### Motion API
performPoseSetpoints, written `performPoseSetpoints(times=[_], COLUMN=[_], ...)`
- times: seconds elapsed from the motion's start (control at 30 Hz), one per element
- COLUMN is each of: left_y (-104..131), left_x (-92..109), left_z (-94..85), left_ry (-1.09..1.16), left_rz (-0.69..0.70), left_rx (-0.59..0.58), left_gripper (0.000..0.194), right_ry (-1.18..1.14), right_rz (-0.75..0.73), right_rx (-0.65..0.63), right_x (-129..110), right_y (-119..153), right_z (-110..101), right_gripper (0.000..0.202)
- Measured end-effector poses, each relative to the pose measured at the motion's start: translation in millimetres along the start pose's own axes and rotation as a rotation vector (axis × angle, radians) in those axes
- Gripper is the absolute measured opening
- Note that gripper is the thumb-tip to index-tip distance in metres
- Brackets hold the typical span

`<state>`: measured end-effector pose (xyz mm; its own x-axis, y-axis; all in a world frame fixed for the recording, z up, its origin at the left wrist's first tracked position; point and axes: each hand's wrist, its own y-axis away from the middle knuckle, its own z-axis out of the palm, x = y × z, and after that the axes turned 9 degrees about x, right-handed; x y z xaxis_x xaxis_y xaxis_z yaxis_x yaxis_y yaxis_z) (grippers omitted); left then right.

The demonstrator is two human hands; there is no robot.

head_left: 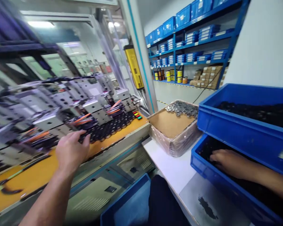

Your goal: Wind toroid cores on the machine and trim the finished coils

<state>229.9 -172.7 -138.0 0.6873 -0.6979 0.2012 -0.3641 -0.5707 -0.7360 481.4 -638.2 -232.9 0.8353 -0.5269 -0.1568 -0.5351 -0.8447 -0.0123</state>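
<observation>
My left hand (72,149) reaches over the yellow work surface of a machine. Its thumb and forefinger close around a black round part at the near end of a row of black round parts (110,128); blur softens the details. On the right, my right hand (223,158) dips into the lower blue bin (217,175), among small dark parts (208,146). Its fingers are curled, and the fingertips are partly hidden, so what they grip does not show.
Metal fixture blocks (99,111) with orange tubes line the machine. Pliers (8,185) lie on its surface at left. A plastic-wrapped carton (169,141) with metal rings stands beside an upper blue bin (245,122) of black parts. Below is another blue bin (129,204); shelves (184,51) stand behind.
</observation>
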Motion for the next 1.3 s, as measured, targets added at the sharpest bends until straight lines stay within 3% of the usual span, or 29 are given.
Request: performPoseSetpoints(times=[0.1, 0.2, 0.3, 0.43, 0.57, 0.7, 0.8, 0.97, 1.07, 1.17, 1.3], left_y=[-8.6, -12.9, -10.4, 3.0, 15.6, 20.5, 31.3, 87.7, 131.3, 163.7, 182.2], left_x=[86.2, 175.2, 245.5, 301.3, 326.0, 329.2, 312.2, 237.4, 188.4, 159.2, 147.9], left_z=[26.1, 62.5, 102.8, 145.5, 166.0, 158.2, 124.8, 36.9, -5.6, -32.2, -51.5], left_ry=[0.202, 0.334, 0.410, 0.489, 0.520, 0.599, 0.729, 1.029, 1.400, 1.681, 1.814], left_rz=[0.253, 0.440, 0.553, 0.600, 0.531, 0.443, 0.394, 0.290, 0.107, -0.105, -0.238], left_rx=[-0.049, -0.235, -0.452, -0.659, -0.736, -0.764, -0.742, -0.656, -0.645, -0.692, -0.783], left_gripper=[0.039, 0.035, 0.028, 0.033, 0.033, 0.032, 0.027, 0.046, 0.030, 0.023, 0.027], right_ry=[-0.014, -0.020, -0.005, 0.031, 0.044, 0.027, -0.023, -0.069, -0.101, -0.136, -0.340], right_rz=[-0.028, -0.030, -0.043, -0.037, -0.053, -0.078, -0.108, -0.142, -0.183, -0.217, -0.376], right_rx=[-0.053, -0.027, 0.015, 0.066, 0.083, 0.112, 0.178, 0.288, 0.377, 0.496, 0.659], right_x=[-4.3, -6.4, -4.3, 0.8, 0.2, -2.8, -3.7, -4.0, -5.9, -21.7, -78.1], right_y=[-0.8, 1.3, 2.4, 0.3, -1.0, -0.7, -0.1, -1.4, -2.9, -2.7, 5.0], right_z=[-7.9, -11.4, -8.7, -3.6, -6.6, -12.1, -11.8, -4.2, -1.1, -8.4, -32.2], right_gripper=[0.022, 0.021, 0.020, 0.022, 0.027, 0.025, 0.022, 0.019, 0.019, 0.020, 0.015])
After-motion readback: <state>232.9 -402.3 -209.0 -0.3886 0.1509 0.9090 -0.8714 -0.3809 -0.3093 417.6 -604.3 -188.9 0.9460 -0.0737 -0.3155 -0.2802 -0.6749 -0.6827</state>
